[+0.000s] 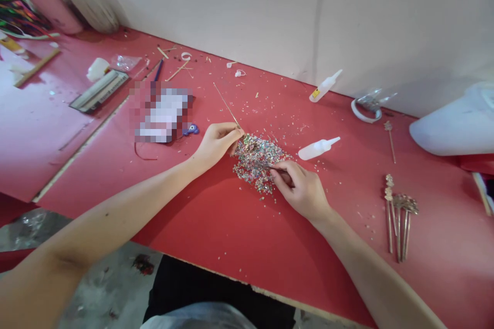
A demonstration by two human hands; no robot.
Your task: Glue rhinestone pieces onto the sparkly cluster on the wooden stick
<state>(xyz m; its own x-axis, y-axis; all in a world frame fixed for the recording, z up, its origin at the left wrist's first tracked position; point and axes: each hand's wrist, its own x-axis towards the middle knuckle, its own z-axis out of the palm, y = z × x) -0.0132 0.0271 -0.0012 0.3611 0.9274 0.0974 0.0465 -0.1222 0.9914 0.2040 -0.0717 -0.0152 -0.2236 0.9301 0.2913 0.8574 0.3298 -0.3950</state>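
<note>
1. Pinching a thin gold stick [227, 105] tightly with the left hand [218, 146], at the upper left margin of a heap of glittering flakes [266, 181].
2. Gripping a slim tool [267, 166] with the nearly closed right hand [301, 185], at the heap's right margin; cannot tell its kind.
3. Notice a white squeeze bottle [313, 150] just beyond this hand.
4. Find wide room on the bench [216, 226] between heap and worn front edge [270, 294], and more rightward, up to the ornamented gold sticks [403, 205].

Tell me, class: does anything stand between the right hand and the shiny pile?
Nothing visible does. The right hand is at the right edge of the shiny pile; the nearest white bottle lies beyond the hand, out of that path.
</note>
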